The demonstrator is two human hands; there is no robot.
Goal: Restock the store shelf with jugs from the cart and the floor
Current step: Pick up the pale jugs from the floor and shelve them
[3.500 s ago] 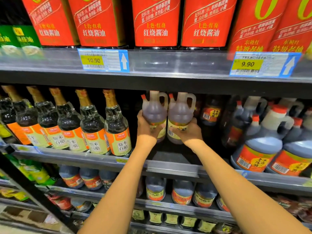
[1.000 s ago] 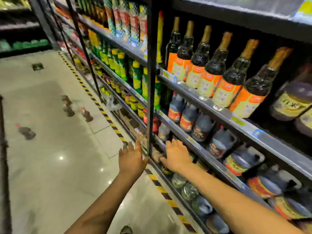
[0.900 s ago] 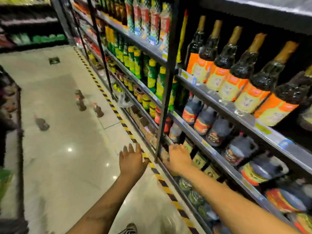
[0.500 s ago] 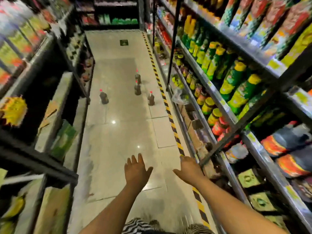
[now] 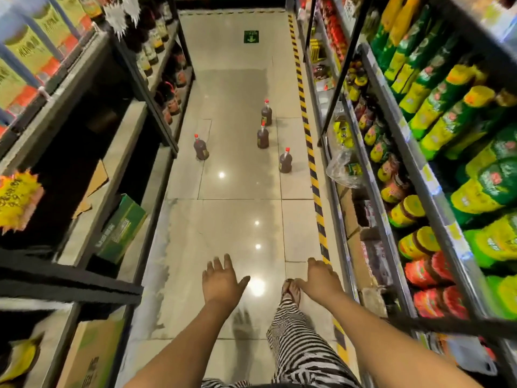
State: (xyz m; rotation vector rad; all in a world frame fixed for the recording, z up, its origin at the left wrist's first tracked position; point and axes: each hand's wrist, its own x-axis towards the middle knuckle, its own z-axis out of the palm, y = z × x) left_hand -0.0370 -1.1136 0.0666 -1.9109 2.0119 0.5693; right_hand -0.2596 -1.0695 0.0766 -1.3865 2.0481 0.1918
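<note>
We are looking down a tiled aisle floor running between shelves. Well ahead of our hands, four dark red-capped jugs are standing upright and apart. Our left hand and right hand are hanging spread and empty.

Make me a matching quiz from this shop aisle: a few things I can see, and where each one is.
Things:
1. Dark red-capped jug standing alone
2. Green cardboard box
3. Green square floor sign
4. Black-and-yellow striped floor tape

Places:
A. Far end of the aisle floor
B. Along the foot of the right-hand shelves
C. Low shelf on the left
D. Left side of the floor

Pairs: 1-D, 2-C, 3-A, 4-B
</note>
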